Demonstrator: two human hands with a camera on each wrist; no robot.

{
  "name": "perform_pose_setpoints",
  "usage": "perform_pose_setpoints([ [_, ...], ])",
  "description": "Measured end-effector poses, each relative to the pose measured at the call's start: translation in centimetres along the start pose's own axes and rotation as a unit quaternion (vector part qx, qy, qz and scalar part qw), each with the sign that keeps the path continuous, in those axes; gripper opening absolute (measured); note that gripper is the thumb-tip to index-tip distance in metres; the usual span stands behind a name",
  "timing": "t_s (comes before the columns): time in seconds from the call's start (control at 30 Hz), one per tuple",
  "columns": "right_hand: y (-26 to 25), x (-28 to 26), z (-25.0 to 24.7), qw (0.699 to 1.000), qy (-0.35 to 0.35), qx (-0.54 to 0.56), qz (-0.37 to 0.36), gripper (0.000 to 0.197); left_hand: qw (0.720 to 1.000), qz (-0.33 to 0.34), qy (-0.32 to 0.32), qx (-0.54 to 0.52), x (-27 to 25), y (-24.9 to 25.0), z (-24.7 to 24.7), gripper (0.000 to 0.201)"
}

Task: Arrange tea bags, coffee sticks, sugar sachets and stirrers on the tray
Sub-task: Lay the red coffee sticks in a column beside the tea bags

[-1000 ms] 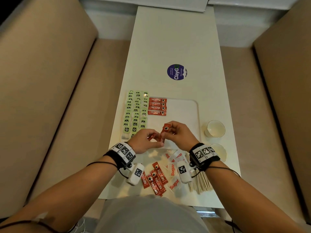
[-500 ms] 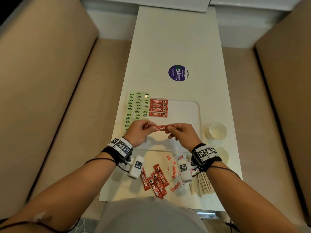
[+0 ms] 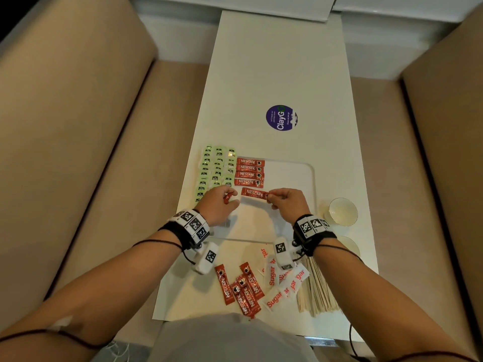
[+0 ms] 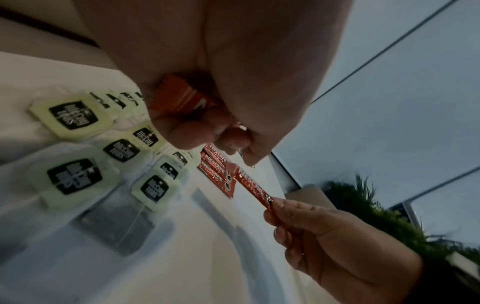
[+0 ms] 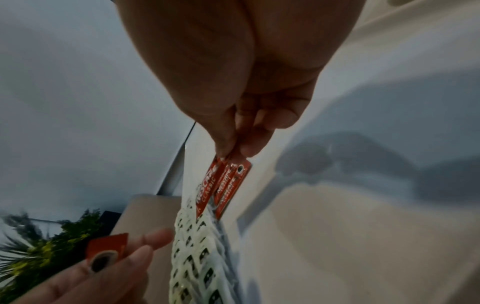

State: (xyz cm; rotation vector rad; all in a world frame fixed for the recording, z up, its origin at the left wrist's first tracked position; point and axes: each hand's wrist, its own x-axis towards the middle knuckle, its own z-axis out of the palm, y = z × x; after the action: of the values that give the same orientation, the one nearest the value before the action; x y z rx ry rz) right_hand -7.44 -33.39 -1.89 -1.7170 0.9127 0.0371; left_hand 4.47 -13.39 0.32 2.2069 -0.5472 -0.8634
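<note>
- Risk of misalignment: coffee stick (image 3: 254, 193), pinched at its right end only by right hand (image 3: 287, 202), hangs tilted just below the row of four sticks (image 3: 249, 172) on the tray (image 3: 292, 178); released like this, it would likely land crooked or overlap the row.
- Risk two: left hand (image 3: 218, 205), curled round spare sticks (image 3: 227, 197), sits close to the tea bags (image 3: 215, 168); a knuckle nudge could scatter them.
- Pose: both wrists hover low over the tray, palms down, fingers toward each other.
- Sugar sachets (image 3: 282, 280) and stirrers (image 3: 317, 291) lie off-tray, near the body.
</note>
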Motion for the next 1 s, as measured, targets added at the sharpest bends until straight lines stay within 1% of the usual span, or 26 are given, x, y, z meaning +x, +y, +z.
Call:
perform_pose_setpoints([
  [0.07,0.2,0.8,0.5,1.000,0.007,-0.016,0.014,0.011,0.998,0.013,-0.024,0.063,0.5,0.1,-0.1,0.040],
  [0.13,0.4,1.5,1.2,0.999,0.004,-0.048,0.024,0.013,0.989,0.041,-0.066,0.128,0.9,0.3,0.2,0.051],
  [0.23,0.4,2.5,2.2,0.994,-0.001,-0.101,0.039,0.014,0.965,0.076,-0.120,0.221,1.3,0.5,1.2,0.057],
  [0.3,0.0,3.0,2.8,0.992,0.004,-0.119,0.049,0.015,0.950,0.075,-0.143,0.267,1.8,0.5,1.9,0.063],
  [0.37,-0.2,3.5,3.2,0.989,0.010,-0.138,0.046,0.018,0.950,0.062,-0.144,0.269,2.3,0.5,2.3,0.065],
  [0.43,-0.4,3.9,3.3,0.987,0.012,-0.154,0.048,0.022,0.959,0.049,-0.135,0.243,2.7,0.6,2.4,0.066],
  [0.57,-0.8,4.1,3.4,0.979,0.018,-0.197,0.058,0.034,0.969,0.028,-0.131,0.209,3.2,1.0,2.3,0.076],
  [0.63,-1.1,3.9,3.4,0.972,0.044,-0.227,0.052,0.036,0.971,0.020,-0.128,0.201,3.5,1.0,2.3,0.078],
  [0.7,-1.3,3.9,3.5,0.971,0.064,-0.230,0.027,0.034,0.974,0.020,-0.126,0.188,3.8,0.9,2.3,0.077],
  [0.73,-1.4,3.8,3.5,0.972,0.060,-0.227,0.011,0.033,0.975,0.019,-0.128,0.182,3.9,0.8,2.3,0.077],
  [0.83,-1.8,3.7,4.0,0.969,0.019,-0.243,-0.025,0.028,0.975,0.011,-0.135,0.175,4.4,0.6,2.5,0.081],
  [0.9,-1.8,3.6,4.1,0.966,-0.002,-0.255,-0.036,0.028,0.973,0.006,-0.136,0.185,4.7,0.4,2.6,0.083],
  [1.0,-1.6,3.7,4.3,0.965,-0.002,-0.258,-0.036,0.031,0.972,0.005,-0.138,0.189,5.2,0.1,2.8,0.079],
])
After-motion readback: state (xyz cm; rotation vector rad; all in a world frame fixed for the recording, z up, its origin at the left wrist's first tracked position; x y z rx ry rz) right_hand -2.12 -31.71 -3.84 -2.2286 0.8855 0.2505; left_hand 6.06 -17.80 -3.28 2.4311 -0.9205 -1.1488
